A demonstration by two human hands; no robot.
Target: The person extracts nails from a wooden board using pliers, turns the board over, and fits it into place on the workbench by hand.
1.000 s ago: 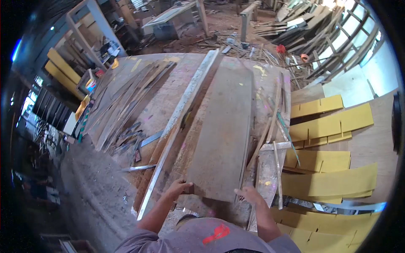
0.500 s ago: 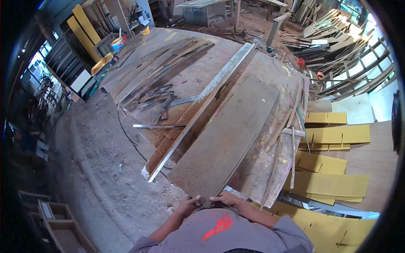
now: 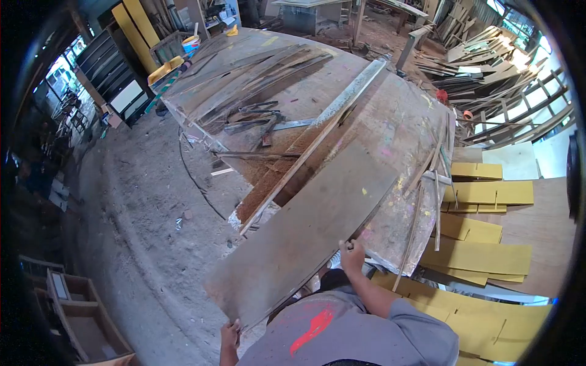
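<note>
A long brownish-grey wooden board (image 3: pixel 305 226) slants across the front of the worktable, its near left end sticking out past the table edge over the floor. My left hand (image 3: pixel 231 334) is closed on the board's near left corner. Farther up the near long edge, my right hand (image 3: pixel 352 256) grips that same board, fingers curled over it. Just beyond the board lies a long straight strip (image 3: pixel 329 131) of wood with a pale metallic-looking face. Brown sawdust (image 3: pixel 268 177) is heaped along it.
The worktable (image 3: pixel 390 140) bears thin offcuts (image 3: pixel 262 73) at the back left and narrow sticks (image 3: pixel 437 201) at its right edge. Yellow panels (image 3: pixel 482 256) lie to the right. A wooden frame (image 3: pixel 85 311) stands at lower left; a cable (image 3: pixel 198 183) trails on the floor.
The board has swung and slid toward the lower left, off the table edge. My hands, earlier close together at its near end, are now far apart along its edge. The view has shifted slightly.
</note>
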